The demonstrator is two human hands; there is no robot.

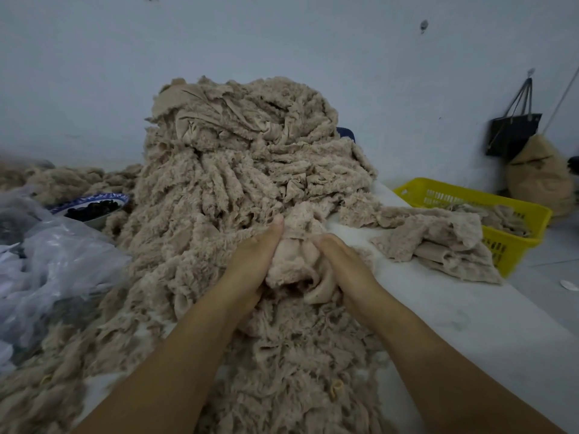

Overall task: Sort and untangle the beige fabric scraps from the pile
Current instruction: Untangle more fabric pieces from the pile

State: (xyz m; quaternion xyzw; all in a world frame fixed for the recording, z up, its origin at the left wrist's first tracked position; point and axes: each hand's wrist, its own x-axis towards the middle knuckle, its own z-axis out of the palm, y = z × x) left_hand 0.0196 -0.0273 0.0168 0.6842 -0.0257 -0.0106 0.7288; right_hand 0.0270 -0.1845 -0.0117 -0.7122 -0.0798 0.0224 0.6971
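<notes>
Worktop [454,314]: white, bare only on the right side; the rest is under fabric.

Pile [244,170]: a tall heap of beige fleecy scraps at centre, against the wall. It spills toward the camera and under both forearms. Strips cross and fold into one another, so pieces probably have to be worked loose one at a time.

Plastic bag [56,261]: clear, crumpled, at far left, touching the foot of the pile. Contents not legible.

Yellow basket [470,191]: off the right end of the worktop, with some beige pieces inside. Judged to be a receiving bin.

Small stack [438,242]: flatter beige pieces on the bare worktop between pile and basket, apart from the main heap. Likely the sorted lot, kept within reach of the right arm.

Bowl [81,203]: blue-and-white rim, dark contents, tucked at the pile's left edge.

Scrap in hand [297,258]: one bunched piece lifted at the near face of the pile, smooth backing showing.

Left hand [253,258]: grips the scrap's left edge, thumb pressed on top, fingers hidden behind it.

Right hand [347,267]: fingers curled into the right edge. Opposed grips suggest spreading the piece to find its edges and free it.
</notes>
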